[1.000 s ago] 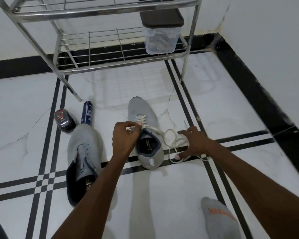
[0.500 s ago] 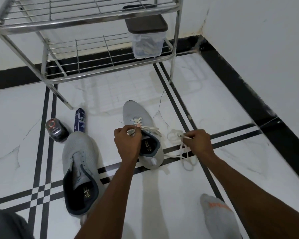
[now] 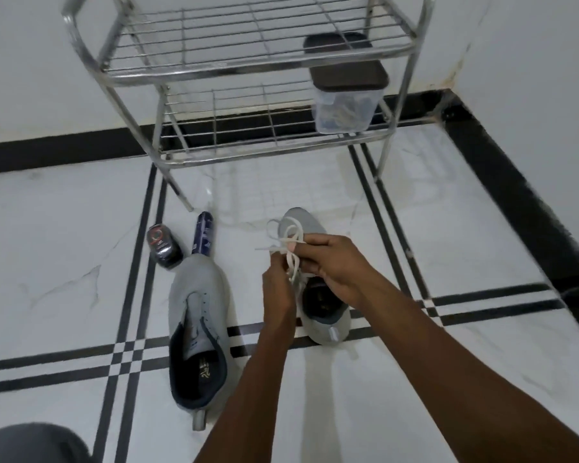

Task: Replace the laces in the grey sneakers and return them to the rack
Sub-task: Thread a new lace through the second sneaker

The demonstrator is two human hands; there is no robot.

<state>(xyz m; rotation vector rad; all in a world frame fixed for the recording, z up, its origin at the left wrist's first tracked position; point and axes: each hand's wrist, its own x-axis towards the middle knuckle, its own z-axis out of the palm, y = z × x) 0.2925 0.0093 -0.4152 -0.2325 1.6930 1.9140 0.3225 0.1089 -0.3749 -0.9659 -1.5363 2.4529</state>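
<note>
Two grey sneakers stand on the white floor. The right sneaker (image 3: 328,324) carries a white lace (image 3: 290,237), and both hands meet over its tongue. My left hand (image 3: 278,289) pinches the lace low down. My right hand (image 3: 331,262) grips the lace higher, with loops sticking out past the fingers toward the toe. The left sneaker (image 3: 198,315) lies beside it without a lace, its dark lining open toward me.
A metal wire rack (image 3: 258,61) stands against the wall, with a clear box (image 3: 346,105) with a dark lid on its lower shelf. A dark polish bottle (image 3: 163,250) and a blue spray can (image 3: 203,237) lie by the left sneaker. A knee shows at bottom left.
My right hand has come in from the floor at the right, bringing the loose lace up over the sneaker to meet my left hand. The view has tilted up and right.
</note>
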